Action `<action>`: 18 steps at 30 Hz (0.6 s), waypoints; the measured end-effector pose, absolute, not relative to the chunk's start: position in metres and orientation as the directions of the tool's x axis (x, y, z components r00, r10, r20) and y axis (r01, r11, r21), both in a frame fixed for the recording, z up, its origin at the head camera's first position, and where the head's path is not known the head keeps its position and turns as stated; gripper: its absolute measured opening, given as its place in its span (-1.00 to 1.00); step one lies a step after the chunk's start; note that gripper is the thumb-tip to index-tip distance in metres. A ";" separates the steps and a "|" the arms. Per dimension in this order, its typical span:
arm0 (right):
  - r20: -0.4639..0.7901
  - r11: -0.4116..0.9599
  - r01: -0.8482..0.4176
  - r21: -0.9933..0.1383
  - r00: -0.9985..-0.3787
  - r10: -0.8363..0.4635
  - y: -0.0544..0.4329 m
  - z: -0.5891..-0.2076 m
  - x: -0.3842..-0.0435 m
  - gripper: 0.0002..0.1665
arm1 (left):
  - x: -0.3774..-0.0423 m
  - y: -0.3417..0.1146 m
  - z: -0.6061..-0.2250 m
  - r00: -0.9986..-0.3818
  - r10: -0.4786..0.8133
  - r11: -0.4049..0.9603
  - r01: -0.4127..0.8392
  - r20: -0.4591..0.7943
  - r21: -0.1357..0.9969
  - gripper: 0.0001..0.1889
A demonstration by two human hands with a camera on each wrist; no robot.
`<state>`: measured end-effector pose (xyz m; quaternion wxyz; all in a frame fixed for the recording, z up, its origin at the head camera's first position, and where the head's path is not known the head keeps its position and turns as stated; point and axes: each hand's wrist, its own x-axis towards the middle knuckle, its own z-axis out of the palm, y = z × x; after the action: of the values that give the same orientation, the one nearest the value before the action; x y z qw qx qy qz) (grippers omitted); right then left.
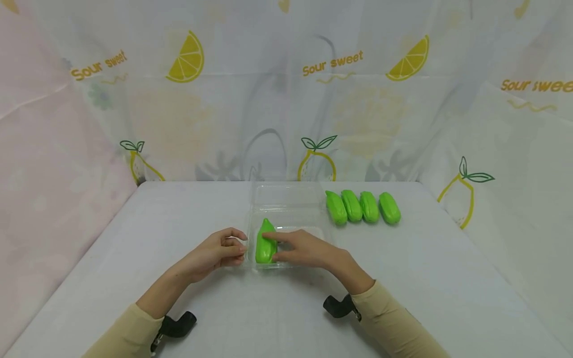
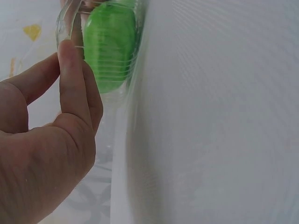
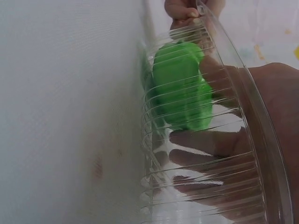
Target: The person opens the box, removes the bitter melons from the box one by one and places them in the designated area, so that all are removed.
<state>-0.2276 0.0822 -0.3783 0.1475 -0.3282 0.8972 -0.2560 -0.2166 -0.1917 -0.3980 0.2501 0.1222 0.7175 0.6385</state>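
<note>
A clear plastic clamshell box lies with its lid raised at the back. Inside, at its left end, sits a glossy green, elongated vegetable-like piece, its pointed tip facing away. My left hand pinches the box's left rim between thumb and fingers, seen closely in the left wrist view. My right hand reaches over the box from the right. Its index finger lies across the green piece, and its thumb is near the piece's front right side. Through the ribbed wall in the right wrist view, the other fingers appear extended beside the piece.
Several similar green pieces lie in a row on the white table, behind and right of the box. The rightmost piece stands slightly apart. A lemon-printed cloth hangs behind the table.
</note>
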 end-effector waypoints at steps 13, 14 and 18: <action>-0.082 0.610 -0.533 -0.586 -0.710 -0.700 0.082 -0.377 -0.227 -0.34 | -0.215 -0.191 -0.397 -0.846 0.492 0.154 -0.148 -0.206 0.977 -0.45; -0.077 0.609 -0.534 -0.586 -0.712 -0.698 0.082 -0.377 -0.227 -0.34 | -0.216 -0.191 -0.397 -0.846 0.493 0.153 -0.147 -0.205 0.977 -0.45; -0.056 0.609 -0.531 -0.589 -0.725 -0.686 0.084 -0.376 -0.227 -0.32 | -0.216 -0.191 -0.398 -0.847 0.492 0.151 -0.145 -0.201 0.978 -0.45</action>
<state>-0.2271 0.0836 -0.3762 0.1393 -0.3434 0.8861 -0.2784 -0.2163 -0.1907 -0.3976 0.2486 0.1211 0.7166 0.6403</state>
